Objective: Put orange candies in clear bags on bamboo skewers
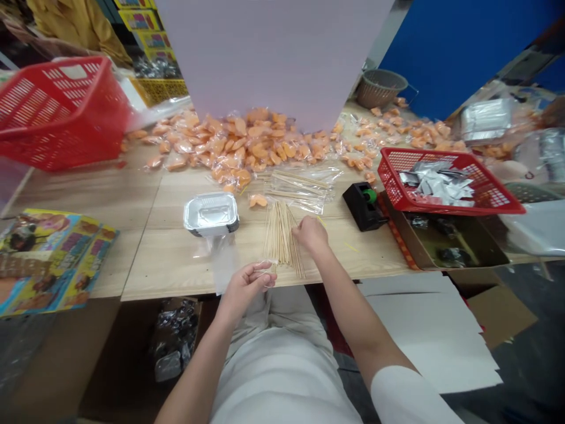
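A loose fan of thin wooden skewers lies on the table in front of me. My right hand is closed at the right edge of this fan, its fingertips pinched on skewers; how many is hidden. Nearer the table's front edge, my left hand has its thumb and fingers closed on a thin clear plastic bag, hard to make out, by the skewers' near ends. Left of the skewers sits a stack of foil trays. Behind them lie more skewers in clear bags and one orange wrapped piece.
A large heap of orange wrapped pieces spreads along the back. To the right are a black tape dispenser and a red basket of silvery packets. At left stand another red basket and printed packaging. A person's yellow sleeve shows behind.
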Demonstrator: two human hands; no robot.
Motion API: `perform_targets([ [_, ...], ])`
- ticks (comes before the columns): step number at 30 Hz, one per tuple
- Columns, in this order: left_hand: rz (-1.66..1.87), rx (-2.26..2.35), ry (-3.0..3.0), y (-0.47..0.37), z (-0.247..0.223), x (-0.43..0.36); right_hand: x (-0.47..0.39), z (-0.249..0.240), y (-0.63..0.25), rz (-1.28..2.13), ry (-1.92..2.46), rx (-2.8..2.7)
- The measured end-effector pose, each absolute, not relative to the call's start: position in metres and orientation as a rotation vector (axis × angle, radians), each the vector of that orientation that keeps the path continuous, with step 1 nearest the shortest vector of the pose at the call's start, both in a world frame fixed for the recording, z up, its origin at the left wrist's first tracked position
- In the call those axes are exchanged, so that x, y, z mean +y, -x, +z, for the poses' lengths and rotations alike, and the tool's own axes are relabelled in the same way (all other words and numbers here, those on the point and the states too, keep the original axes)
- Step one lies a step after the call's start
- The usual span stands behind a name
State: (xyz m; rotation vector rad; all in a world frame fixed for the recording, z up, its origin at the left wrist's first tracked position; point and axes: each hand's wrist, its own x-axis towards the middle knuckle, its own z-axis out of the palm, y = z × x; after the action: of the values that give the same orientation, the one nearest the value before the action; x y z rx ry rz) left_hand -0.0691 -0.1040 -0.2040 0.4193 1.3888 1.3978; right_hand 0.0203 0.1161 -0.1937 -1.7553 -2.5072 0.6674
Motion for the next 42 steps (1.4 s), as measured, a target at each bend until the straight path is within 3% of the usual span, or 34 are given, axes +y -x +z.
perform_targets([
  [14, 1.419, 1.402, -0.469, 0.070, -0.205, -0.103, 0.110, -0.199, -0.039, 0.619, 1.800, -2.510],
  [18, 1.427, 1.439, -0.464, 0.073, -0.201, -0.105, 0.122, -0.197, -0.062, 0.821, 1.665, -2.431],
  [24, 1.404, 1.416, -0.457, 0.070, -0.197, -0.102, 0.133, -0.183, -0.087, 1.600, 1.211, -1.709],
  [30, 1.405, 1.420, -0.459, 0.067, -0.188, -0.095, 0.105, -0.175, -0.101, 1.056, 1.024, -1.819],
  [33, 1.412, 1.437, -0.478, 0.067, -0.182, -0.093, 0.091, -0.190, -0.102, 0.954, 1.025, -2.038],
  [37, 1.402, 1.433, -0.521, 0.067, -0.179, -0.091, 0.080, -0.189, -0.101, 1.151, 1.018, -1.862],
  [42, 1.363, 1.390, -0.583, 0.062, -0.179, -0.089, 0.062, -0.142, -0.096, 1.551, 0.843, -1.480],
])
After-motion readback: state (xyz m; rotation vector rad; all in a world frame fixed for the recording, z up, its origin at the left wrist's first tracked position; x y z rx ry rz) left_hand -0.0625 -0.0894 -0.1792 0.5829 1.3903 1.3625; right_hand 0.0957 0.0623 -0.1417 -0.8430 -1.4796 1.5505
